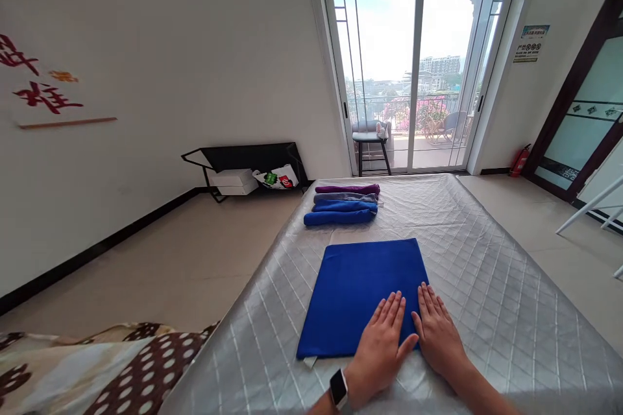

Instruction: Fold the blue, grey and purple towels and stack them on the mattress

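A blue cloth (357,285), folded into a flat square, lies on the silver quilted mattress (491,285). A small white tag sticks out at its near left corner. My left hand (382,340) rests flat on the near right part of the cloth, fingers stretched forward. Flat along the cloth's right edge lies my right hand (437,331), its fingers straight and its thumb pointing toward the left hand. Neither hand grips anything. Farther back sit several rolled cloths side by side: a blue roll (339,217), another blue one, a grey roll (345,197) and a purple roll (346,189).
A brown and cream patterned blanket (141,369) lies at the lower left. By the left wall stands a black rack (248,155) with a white box (233,180). Beyond the mattress are a stool (370,137) and sliding glass doors (416,65); a fire extinguisher (520,161) stands right.
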Available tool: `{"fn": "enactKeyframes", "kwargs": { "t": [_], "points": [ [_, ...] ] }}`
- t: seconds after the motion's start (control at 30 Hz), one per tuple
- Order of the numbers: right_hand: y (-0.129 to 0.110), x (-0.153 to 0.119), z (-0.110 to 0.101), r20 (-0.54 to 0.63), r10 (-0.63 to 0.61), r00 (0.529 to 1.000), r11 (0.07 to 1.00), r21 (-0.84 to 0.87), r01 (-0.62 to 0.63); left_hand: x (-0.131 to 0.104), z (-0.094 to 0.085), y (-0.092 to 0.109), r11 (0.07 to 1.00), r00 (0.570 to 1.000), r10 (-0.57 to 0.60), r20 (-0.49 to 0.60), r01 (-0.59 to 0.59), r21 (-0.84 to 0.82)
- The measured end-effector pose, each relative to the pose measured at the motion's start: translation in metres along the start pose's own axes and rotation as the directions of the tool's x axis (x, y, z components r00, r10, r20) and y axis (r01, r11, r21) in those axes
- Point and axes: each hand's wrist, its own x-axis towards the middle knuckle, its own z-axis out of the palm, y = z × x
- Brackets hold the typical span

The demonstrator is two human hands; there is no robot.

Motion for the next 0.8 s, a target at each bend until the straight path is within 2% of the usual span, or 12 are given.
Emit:
{"fn": "enactKeyframes", "kwargs": {
  "t": [0.07, 0.17, 0.27, 0.33, 0.43, 0.53, 0.63, 0.8],
  "points": [
    [0.002, -0.001, 0.002, 0.015, -0.043, 0.999, 0.999, -0.014, 0.043, 0.007, 0.01, 0.02, 0.999, 0.999, 0.032, 0.02, -0.032, -0.024],
    [0.002, -0.001, 0.003, 0.014, -0.028, 1.0, 1.0, 0.0, 0.028, 0.003, 0.017, 0.021, 0.999, 1.0, 0.015, 0.024, -0.015, -0.029],
    [-0.001, -0.001, 0.002, -0.016, 0.024, 1.0, 0.999, 0.034, -0.024, -0.019, 0.019, -0.006, 0.998, 0.998, -0.056, 0.024, 0.055, 0.009],
    [-0.002, -0.001, 0.002, -0.016, 0.037, 0.999, 0.998, 0.052, -0.036, -0.042, 0.018, -0.033, 0.984, 0.985, -0.172, 0.016, 0.171, 0.052],
    [-0.001, -0.001, 0.004, -0.019, 0.034, 0.999, 0.998, 0.06, -0.033, -0.081, 0.016, -0.076, 0.916, 0.922, -0.386, -0.028, 0.387, 0.107],
    [0.001, -0.001, 0.006, -0.038, 0.018, 0.999, 0.998, 0.053, -0.016, -0.116, 0.012, -0.109, 0.847, 0.857, -0.51, -0.071, 0.515, 0.133],
    [0.003, -0.002, 0.005, -0.033, 0.012, 0.999, 0.999, 0.031, -0.011, -0.134, 0.009, -0.124, 0.821, 0.832, -0.551, -0.067, 0.555, 0.132],
    [0.003, 0.003, -0.009, 0.008, 0.008, 1.0, 1.0, 0.016, -0.009, -0.137, 0.011, -0.126, 0.807, 0.812, -0.582, -0.043, 0.584, 0.09]
  ]
}}
